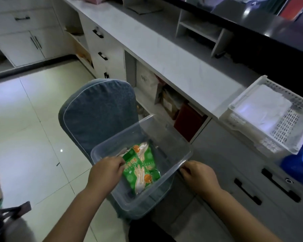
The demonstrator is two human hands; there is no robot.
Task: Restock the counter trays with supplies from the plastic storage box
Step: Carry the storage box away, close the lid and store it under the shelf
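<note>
A clear plastic storage box [166, 135] rests on a blue cushioned chair [98, 112] below me. Inside it lie green packets of disposable gloves [142, 169]. My left hand [106, 170] reaches over the box's near left rim, its fingers pinching the top edge of the upper green packet. My right hand [198, 173] grips the box's right rim. On the counter to the right stands a white perforated tray [287, 123] holding a folded white sheet or bag [262, 107].
A long grey-white counter [164, 55] runs diagonally, with drawers, open shelves of bags and boxes beneath, and a white shelf organiser [199, 30] on top. A blue bin [299, 163] sits beside the tray at the right edge. Tiled floor lies to the left.
</note>
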